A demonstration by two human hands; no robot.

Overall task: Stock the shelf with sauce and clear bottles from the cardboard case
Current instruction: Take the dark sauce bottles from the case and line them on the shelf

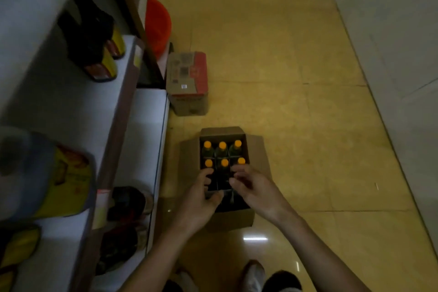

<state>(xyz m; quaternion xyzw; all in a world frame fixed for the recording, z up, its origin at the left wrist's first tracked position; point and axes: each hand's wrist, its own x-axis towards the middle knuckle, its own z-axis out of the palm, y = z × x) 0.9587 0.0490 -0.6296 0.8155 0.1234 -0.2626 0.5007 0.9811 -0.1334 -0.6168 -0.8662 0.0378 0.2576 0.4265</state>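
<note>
Both hands, left hand and right hand, reach into the open cardboard case on the floor, fingers curled loosely over emptied near cells, gripping nothing visible; six orange-capped bottles stand upright behind dividers at the far end.

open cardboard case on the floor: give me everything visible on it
The cardboard case is plain brown, standing upright on the yellow tiled floor beside the white shelf, flaps folded outward. Card dividers split it into cells. Six orange-capped bottles fill the two far rows; the nearer cells look dark, their contents unclear. The left hand and right hand reach into the near half, fingers at the dividers, no bottle clearly gripped.
</note>
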